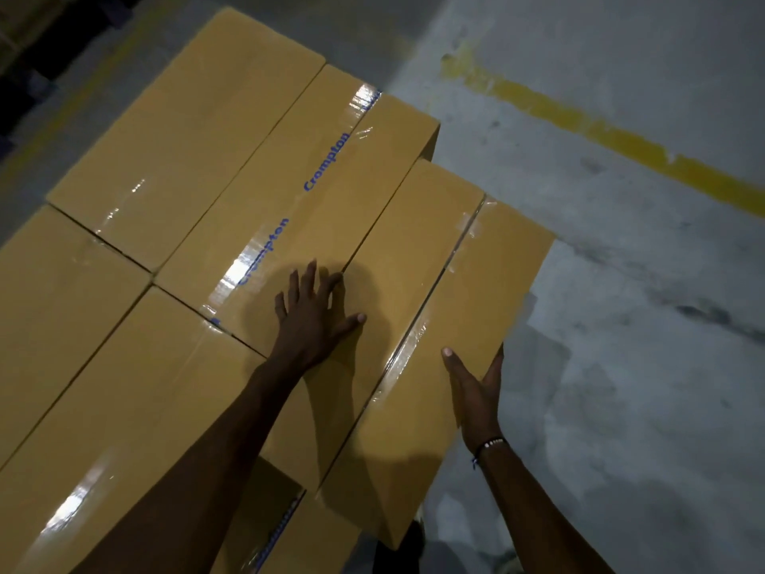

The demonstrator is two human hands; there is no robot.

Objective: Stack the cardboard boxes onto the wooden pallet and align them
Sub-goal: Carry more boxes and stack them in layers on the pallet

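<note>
Several long tan cardboard boxes lie side by side in a stack that fills the left of the view; the pallet under them is hidden. My left hand (316, 314) lies flat with spread fingers on top of a long box (397, 258). The rightmost box (484, 292) sits slightly askew at the stack's right edge. My right hand (476, 387) presses its straight fingers against that box's right side, thumb on the top face. A box with clear tape printed "Crompton" (289, 192) lies just left of my left hand.
Grey concrete floor (641, 283) spreads to the right of the stack, crossed by a worn yellow painted line (600, 126). A lower box with blue-printed tape (289, 532) shows at the bottom edge. Dark shelving sits at the top left corner.
</note>
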